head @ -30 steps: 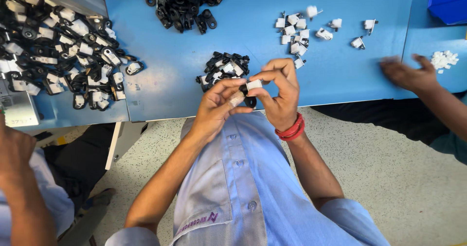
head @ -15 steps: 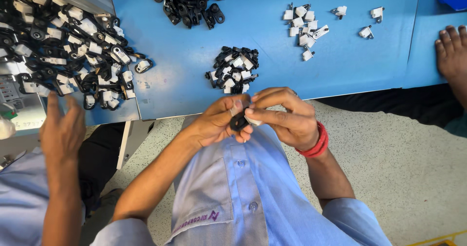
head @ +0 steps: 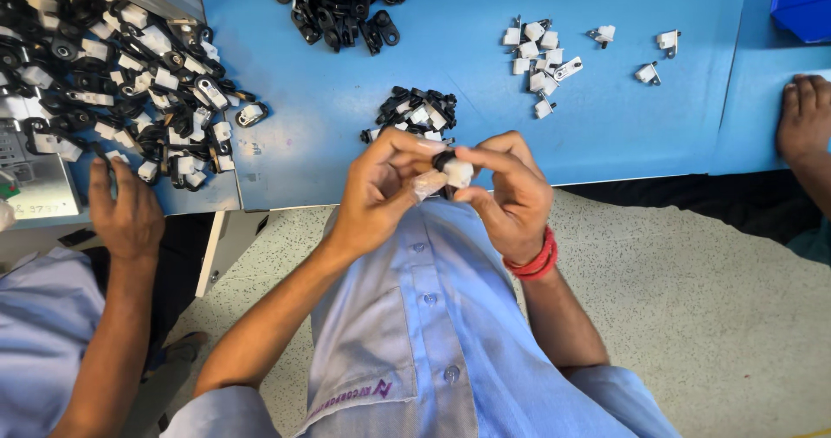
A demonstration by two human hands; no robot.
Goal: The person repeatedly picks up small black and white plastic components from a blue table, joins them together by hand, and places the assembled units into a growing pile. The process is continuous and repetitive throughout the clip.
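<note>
A small white and black plastic clip part (head: 454,171) is pinched between the fingertips of both hands, near the edge of the blue table (head: 623,135) and above the light blue shirt (head: 433,317). It is gripped from the left by the left hand (head: 376,187), fingers pressed together on it, and from the right by the right hand (head: 511,194), likewise closed. A small heap of assembled black-and-white parts (head: 415,113) lies just beyond. A large pile (head: 112,74) is touched by a co-worker's hand (head: 128,213) at far left.
</note>
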